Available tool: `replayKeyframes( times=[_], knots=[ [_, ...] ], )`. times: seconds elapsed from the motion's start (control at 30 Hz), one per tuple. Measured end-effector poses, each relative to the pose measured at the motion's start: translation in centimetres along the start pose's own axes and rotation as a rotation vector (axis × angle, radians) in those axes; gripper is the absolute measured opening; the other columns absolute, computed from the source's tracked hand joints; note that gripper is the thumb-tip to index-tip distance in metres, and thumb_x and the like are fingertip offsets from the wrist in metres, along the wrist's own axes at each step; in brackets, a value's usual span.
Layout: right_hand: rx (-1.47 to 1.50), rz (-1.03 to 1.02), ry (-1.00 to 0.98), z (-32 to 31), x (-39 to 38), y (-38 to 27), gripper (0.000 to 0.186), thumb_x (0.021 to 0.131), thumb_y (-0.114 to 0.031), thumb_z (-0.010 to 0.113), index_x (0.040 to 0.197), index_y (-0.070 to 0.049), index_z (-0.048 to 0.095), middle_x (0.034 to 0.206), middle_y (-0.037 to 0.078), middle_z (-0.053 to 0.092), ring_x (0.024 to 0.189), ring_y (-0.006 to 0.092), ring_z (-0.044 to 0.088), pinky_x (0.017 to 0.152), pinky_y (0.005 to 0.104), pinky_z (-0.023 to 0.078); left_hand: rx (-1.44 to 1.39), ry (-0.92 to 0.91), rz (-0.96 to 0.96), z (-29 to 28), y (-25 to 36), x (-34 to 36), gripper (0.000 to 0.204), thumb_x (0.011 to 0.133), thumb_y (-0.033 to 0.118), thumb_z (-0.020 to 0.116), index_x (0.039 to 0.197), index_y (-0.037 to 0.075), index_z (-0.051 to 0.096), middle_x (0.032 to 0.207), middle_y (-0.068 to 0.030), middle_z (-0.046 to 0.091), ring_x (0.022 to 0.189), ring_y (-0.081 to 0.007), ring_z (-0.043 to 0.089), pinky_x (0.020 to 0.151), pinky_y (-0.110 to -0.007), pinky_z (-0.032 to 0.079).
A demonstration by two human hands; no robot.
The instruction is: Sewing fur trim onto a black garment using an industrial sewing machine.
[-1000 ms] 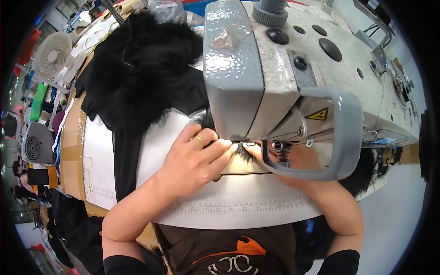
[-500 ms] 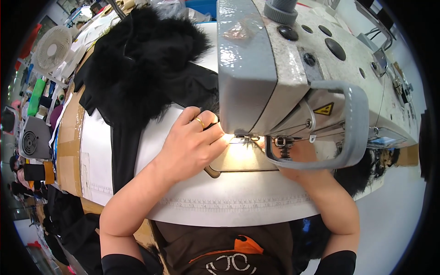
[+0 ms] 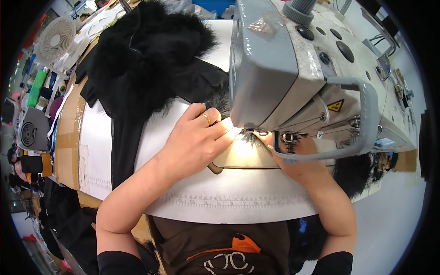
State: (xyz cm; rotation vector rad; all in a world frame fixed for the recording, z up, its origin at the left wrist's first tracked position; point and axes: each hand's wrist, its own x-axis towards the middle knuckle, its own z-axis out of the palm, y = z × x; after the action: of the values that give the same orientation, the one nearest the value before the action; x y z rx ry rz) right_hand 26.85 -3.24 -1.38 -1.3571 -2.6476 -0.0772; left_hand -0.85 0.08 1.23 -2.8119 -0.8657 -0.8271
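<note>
Under the lit head of a grey-and-white sewing machine, my two hands meet close to the presser foot. My left hand, with a gold ring on one finger, is closed with its fingertips pinching the edge of a black furry garment left of the foot. Just right of the foot, my right hand reaches behind the grey guard bar; its thumb and finger press together at the fur edge, the other fingers partly hidden. The garment's bulk, black fabric with fluffy fur, lies spread on the left.
A printed ruler scale runs along the white table's near edge. Cardboard borders the table on the left, beside a white fan and a grey box-shaped device. More black fur hangs at the right.
The view has shifted slightly, so the machine appears farther right. My fingertips are a little closer together at the presser foot; the grip looks the same.
</note>
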Motion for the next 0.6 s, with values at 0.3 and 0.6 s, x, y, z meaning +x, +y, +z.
replayKeyframes(
  times=[0.3,0.6],
  knots=[
    [0.026,0.013,-0.047,0.1,0.3,0.6,0.014,0.093,-0.017,0.074,0.098,-0.004,0.07,0.089,0.009,0.073,0.08,0.0279,0.07,0.072,0.0384,0.054,0.037,0.046,0.006,0.2,0.5,0.0,0.01,0.071,0.015,0.067,0.08,0.013,0.07,0.08,0.0036,0.061,0.092,-0.0197,0.058,0.086,-0.036,0.046],
    [0.143,0.034,0.048,0.6,0.1,0.5,0.014,0.089,-0.011,0.078,0.094,-0.002,0.069,0.088,0.01,0.072,0.079,0.0251,0.069,0.073,0.0371,0.054,-0.108,0.029,-0.06,1.3,0.2,-0.7,0.012,0.071,0.015,0.068,0.083,0.012,0.07,0.085,0.0041,0.064,0.093,-0.0184,0.058,0.086,-0.036,0.047]
  ],
)
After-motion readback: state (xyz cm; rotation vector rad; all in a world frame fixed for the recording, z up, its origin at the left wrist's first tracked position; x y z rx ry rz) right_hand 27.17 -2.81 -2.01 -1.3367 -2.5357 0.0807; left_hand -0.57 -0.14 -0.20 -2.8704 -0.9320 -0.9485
